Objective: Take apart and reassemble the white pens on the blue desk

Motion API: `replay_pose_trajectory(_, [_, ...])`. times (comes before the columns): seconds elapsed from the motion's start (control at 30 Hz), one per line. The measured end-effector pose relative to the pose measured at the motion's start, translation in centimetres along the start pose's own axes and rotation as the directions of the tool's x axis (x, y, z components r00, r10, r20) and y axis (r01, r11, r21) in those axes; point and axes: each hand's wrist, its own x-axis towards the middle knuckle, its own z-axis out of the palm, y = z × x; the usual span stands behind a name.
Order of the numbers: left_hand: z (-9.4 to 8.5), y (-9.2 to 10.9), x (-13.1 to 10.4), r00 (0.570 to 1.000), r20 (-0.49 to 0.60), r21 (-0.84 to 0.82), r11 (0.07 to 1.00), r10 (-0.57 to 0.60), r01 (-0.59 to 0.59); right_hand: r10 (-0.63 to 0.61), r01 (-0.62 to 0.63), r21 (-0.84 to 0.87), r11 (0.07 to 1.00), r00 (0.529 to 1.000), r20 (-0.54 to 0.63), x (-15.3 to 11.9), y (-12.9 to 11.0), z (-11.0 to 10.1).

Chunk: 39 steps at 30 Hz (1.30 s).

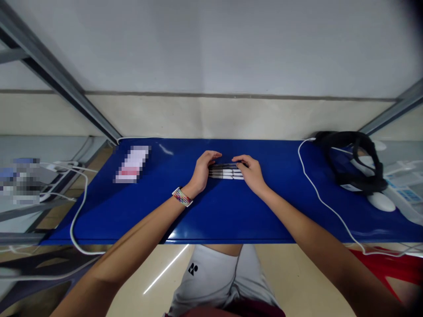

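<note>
Several slim black-and-white pens (pixel 226 174) lie side by side in a row near the middle of the blue tabletop, pointing left and right. My left hand (pixel 201 171) cups their left ends, its fingers curved over the far side. On the opposite end my right hand (pixel 250 171) curls around the row, with the thumb against the pens. Both palms partly hide the pen ends. A colourful woven band with a pale watch (pixel 182 197) is on my left wrist.
The blue tabletop (pixel 228 215) ends at a wall behind. To its left lies a blurred-out pink and white item (pixel 133 164). A black headset (pixel 353 160) sits on the right, by a white cable (pixel 317 191) and a clear plastic package (pixel 408 189). Metal posts (pixel 71 83) frame the table.
</note>
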Motion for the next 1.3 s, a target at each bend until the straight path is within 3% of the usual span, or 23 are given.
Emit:
replay_pose_trajectory(0.63, [-0.1, 1.2, 0.2, 0.997, 0.056, -0.059, 0.996, -0.056, 0.06, -0.062, 0.08, -0.218, 0.973, 0.994, 0.085, 0.0, -1.1, -0.4])
replay_pose_trajectory(1.3, [-0.3, 1.2, 0.5, 0.996, 0.082, -0.115, 0.992, -0.043, 0.052, -0.114, 0.136, -0.223, 0.965, 0.987, 0.109, -0.1, -1.2, -0.3])
